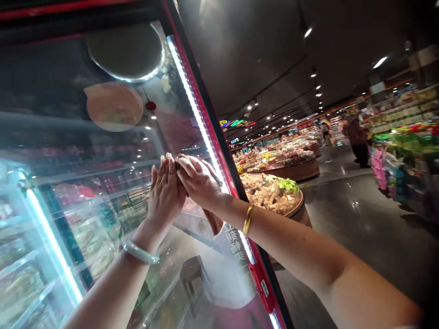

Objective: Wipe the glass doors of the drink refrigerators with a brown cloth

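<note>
My left hand (166, 194) reaches up to the glass door (113, 192) of a lit cabinet, its fingers stretched upward and the palm toward the pane. Right beside it, my right hand (198, 180) has its fingers bent and pressed together near the glass. A small dark patch shows between the two hands, too hidden to name. A pale bangle (140, 252) circles the left wrist, and a gold bangle (248, 220) the right one. Along the door's red and black frame (219, 132) runs a bright light strip (192, 98).
Behind the glass are blurred shelves (20, 269) with goods. On the right, round produce displays (274, 194) stand beyond the door's edge. A grey floor (336, 210) leads back to a person in dark clothes (357, 139) and stocked shelves (404, 114). Reflections cover the glass.
</note>
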Demonstrator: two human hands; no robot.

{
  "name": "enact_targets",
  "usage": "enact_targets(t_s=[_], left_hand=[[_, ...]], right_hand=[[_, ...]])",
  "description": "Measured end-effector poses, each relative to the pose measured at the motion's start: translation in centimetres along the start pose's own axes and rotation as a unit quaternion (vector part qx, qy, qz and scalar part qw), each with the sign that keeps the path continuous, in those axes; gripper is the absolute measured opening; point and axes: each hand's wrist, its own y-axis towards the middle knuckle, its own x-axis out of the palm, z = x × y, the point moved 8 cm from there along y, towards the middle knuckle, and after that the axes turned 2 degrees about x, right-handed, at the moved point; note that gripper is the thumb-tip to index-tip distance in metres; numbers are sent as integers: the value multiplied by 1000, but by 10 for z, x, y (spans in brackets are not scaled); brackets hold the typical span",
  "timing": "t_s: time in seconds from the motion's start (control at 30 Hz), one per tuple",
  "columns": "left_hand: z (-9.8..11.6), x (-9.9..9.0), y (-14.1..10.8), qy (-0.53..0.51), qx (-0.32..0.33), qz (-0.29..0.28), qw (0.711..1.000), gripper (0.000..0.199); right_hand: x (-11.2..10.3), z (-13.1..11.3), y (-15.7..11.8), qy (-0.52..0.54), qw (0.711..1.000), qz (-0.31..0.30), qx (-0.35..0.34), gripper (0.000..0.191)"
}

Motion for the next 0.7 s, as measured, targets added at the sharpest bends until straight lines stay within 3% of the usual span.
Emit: enact_targets(t_s=[0.13, 0.23, 0.3, 0.4, 0.5, 0.63, 0.7], left_hand=[[-8, 1, 23, 20, -48, -24, 998, 70], [-9, 2, 42, 35, -47, -26, 998, 69], [-8, 8, 48, 44, -42, -34, 998, 67], [-8, 13, 50, 63, -48, -32, 996, 65], [-9, 11, 53, 73, -41, -29, 996, 65], [-13, 6, 65, 84, -25, -36, 995, 67], [-14, 7, 69, 90, -19, -43, 995, 67]], right_hand=[[-2, 5, 25, 33, 997, -12, -72, 43], [-4, 28, 46, 56, 998, 7, -1, 48], [-2, 33, 46, 67, 997, 11, 25, 50], [4, 24, 35, 82, 997, -1, -12, 52], [6, 26, 47, 81, 995, -9, -55, 49], [-1, 45, 81, 68, 995, 44, -54, 45], [-4, 48, 81, 75, 994, 72, -39, 45]])
